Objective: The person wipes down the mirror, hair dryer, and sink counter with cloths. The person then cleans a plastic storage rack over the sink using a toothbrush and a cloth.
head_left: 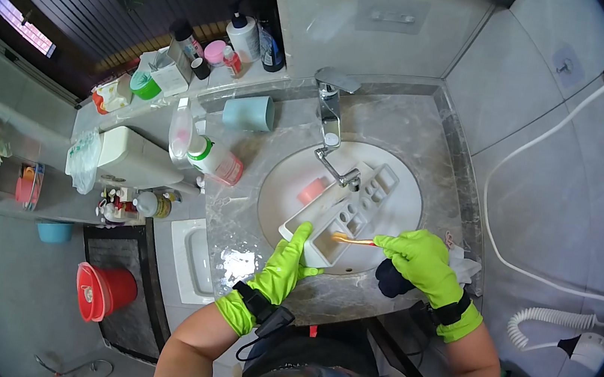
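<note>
A white plastic rack with a row of holes and compartments (324, 208) lies tilted over the oval white sink (277, 185), under the faucet (330, 120). My left hand (281, 265), in a bright green rubber glove, grips the rack's near left end. In my right hand (418, 257), gloved alike, is a toothbrush (357, 241). Its yellowish bristle head reaches into the rack's near compartment; whether it touches the wall there I cannot tell. Behind the rack, a pink object (311, 190) rests in the sink, partly hidden.
On the counter left of the sink are a light blue cup (249, 113) and a pump bottle with pink liquid (220, 163). A dark cloth (390, 278) lies beside my right hand. Several bottles line the back ledge. A white hose (491, 212) hangs along the right wall.
</note>
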A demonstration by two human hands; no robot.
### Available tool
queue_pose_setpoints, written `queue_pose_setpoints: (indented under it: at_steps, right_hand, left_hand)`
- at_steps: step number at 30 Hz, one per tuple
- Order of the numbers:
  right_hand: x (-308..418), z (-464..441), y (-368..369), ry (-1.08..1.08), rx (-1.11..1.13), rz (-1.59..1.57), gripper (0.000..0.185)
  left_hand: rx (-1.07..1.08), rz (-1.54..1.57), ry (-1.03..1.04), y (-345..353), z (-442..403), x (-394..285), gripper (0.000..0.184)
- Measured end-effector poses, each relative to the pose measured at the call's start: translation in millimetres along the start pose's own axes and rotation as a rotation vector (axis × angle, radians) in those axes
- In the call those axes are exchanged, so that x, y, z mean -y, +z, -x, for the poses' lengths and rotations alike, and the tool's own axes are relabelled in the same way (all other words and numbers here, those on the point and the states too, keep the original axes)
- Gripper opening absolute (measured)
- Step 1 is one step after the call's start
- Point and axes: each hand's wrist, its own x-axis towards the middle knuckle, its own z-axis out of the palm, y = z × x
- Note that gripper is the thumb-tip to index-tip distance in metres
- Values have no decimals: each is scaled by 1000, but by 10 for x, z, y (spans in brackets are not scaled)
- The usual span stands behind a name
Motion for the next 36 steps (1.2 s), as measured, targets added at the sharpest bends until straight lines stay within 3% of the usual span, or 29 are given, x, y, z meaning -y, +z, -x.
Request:
queue_pose_setpoints:
  at_steps: [3, 6, 7, 8, 10, 16, 19, 23, 27, 29, 31, 33, 35, 36]
  right_hand:
    - [47, -228, 155, -358, -135, 28, 28]
    - [105, -373, 50, -317, 53, 228, 28]
    - [18, -348, 5, -293, -66, 169, 27]
    - [19, -342, -174, -137, -11, 96, 25]
    - [-6, -259, -292, 27, -107, 45, 25]
    - [-336, 58, -203, 239, -357, -84, 31]
    - [-459, 192, 33, 276, -259, -20, 35]
    - [-631, 201, 378, 161, -257, -21, 37]
    - [-662, 181, 460, 144, -175, 9, 35]
    - [-642, 133, 415, 173, -54, 18, 34]
    - [-681, 8, 450, 52, -119, 149, 34]
    - [-668, -139, 445, -21, -197, 132, 36]
    - [-575, -335, 439, -45, -286, -36, 38]
    - [-491, -446, 403, 110, -215, -221, 38]
  left_hand:
    - [-61, -87, 21, 61, 66, -17, 58]
    - [-35, -83, 9, -8, 10, -76, 62]
    - [6, -6, -6, -86, 25, -98, 62]
    - [49, 73, -18, -153, 16, -123, 62]
    - [41, 211, -100, -283, -78, -109, 59]
    - [125, 262, -105, -596, -33, -41, 53]
    - [145, 171, -91, -727, 136, -76, 54]
    - [191, -42, -38, -662, 531, -270, 61]
    - [207, 39, -39, -919, 647, -195, 65]
    - [239, -134, 88, -980, 713, -153, 65]
    - [280, -436, 304, -1058, 749, -68, 66]
    - [260, -299, 245, -1051, 746, -80, 66]
    - [173, 276, -89, -971, 699, -115, 66]
    - [169, 265, -68, -936, 679, -109, 66]
